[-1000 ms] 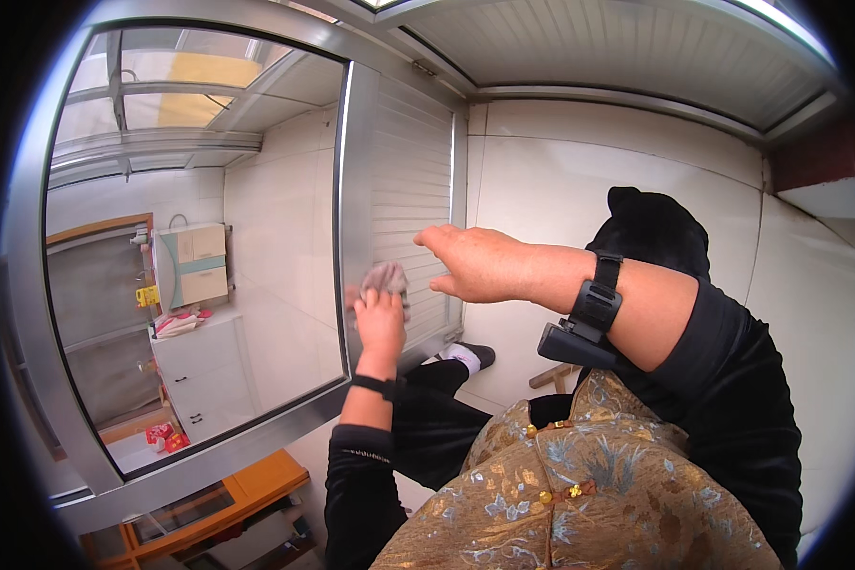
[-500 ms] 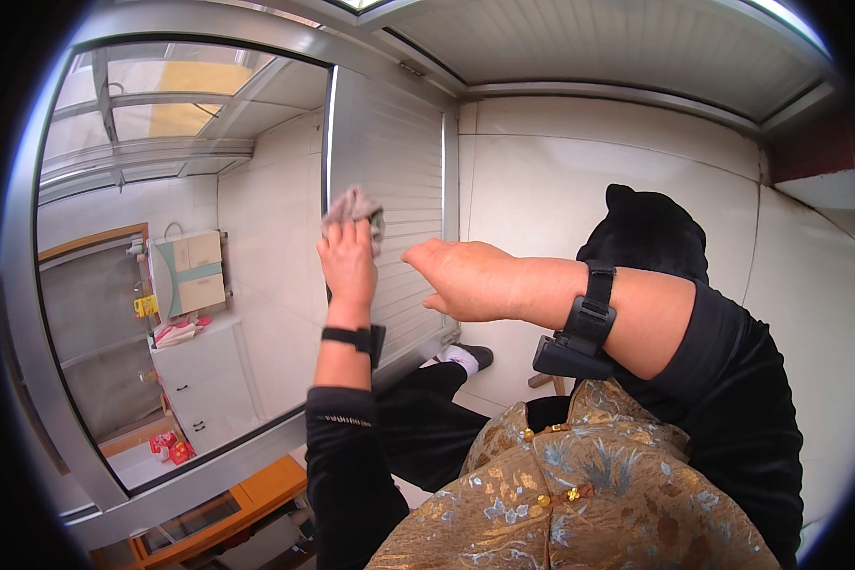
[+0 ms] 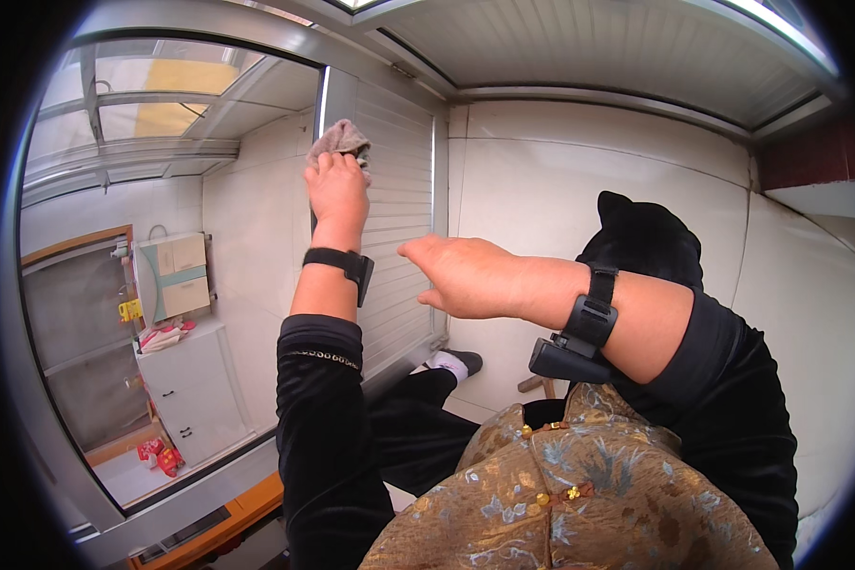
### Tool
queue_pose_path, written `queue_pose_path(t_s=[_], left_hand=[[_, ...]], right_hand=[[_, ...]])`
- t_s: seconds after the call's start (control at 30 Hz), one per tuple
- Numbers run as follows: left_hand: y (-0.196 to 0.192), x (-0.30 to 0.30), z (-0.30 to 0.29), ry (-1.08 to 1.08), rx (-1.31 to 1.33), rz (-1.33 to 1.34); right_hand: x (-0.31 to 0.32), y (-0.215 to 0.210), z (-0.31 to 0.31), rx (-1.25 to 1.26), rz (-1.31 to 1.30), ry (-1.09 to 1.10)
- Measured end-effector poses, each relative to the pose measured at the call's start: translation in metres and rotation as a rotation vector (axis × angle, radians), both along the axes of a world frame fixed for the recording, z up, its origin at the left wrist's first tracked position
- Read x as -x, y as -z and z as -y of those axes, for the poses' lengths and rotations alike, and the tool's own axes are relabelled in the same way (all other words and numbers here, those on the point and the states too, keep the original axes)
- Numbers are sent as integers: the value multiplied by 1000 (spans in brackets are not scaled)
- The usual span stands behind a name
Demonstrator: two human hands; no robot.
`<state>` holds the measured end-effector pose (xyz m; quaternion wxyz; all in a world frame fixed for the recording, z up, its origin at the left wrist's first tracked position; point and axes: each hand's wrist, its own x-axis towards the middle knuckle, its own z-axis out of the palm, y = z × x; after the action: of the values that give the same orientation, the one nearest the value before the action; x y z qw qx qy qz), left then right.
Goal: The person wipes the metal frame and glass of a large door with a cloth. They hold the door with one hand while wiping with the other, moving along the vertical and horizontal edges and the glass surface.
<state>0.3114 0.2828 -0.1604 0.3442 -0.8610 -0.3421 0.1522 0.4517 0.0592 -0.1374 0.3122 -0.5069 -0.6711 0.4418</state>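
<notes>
Head view: I record my left hand (image 3: 337,190) raised at eleven o'clock, its fingers clamped on a grey cloth (image 3: 338,140) pressed against the sliding window frame (image 3: 321,104). My right hand (image 3: 465,275) hovers at centre, fingers together and flat, holding nothing. I judge the cloth light, soft and limp; it is best gripped bunched in the palm, not by a corner.

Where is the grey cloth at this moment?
In the head view, the grey cloth is upper left of centre, held by the left hand against the window pane, beside its vertical frame.
</notes>
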Motion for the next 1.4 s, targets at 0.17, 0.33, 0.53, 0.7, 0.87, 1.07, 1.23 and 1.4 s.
queue_pose_path(t_s=[0.17, 0.33, 0.53, 0.7, 0.87, 1.07, 1.23, 1.4], left_hand=[[8, 22, 26, -34, 32, 5], [8, 67, 82, -126, 192, 113], [-28, 123, 153, -666, 951, 643], [-66, 149, 214, -738, 1681, 1652], [-67, 144, 248, -596, 1822, 1914], [-53, 131, 242, -642, 1544, 2159], [-24, 77, 233, -472, 1038, 2358], [-7, 29, 217, -231, 544, 2023]], right_hand=[[-5, 2, 2, -6, 39, 35], [-7, 0, 0, 56, 76, 26], [-4, 6, 2, -72, 50, 57], [9, 13, 3, -146, -31, -145], [13, 15, 5, 26, -282, -369], [15, 26, 5, 263, -194, -286], [21, 34, 3, 292, -243, -2], [19, 25, 3, 288, -597, -25]])
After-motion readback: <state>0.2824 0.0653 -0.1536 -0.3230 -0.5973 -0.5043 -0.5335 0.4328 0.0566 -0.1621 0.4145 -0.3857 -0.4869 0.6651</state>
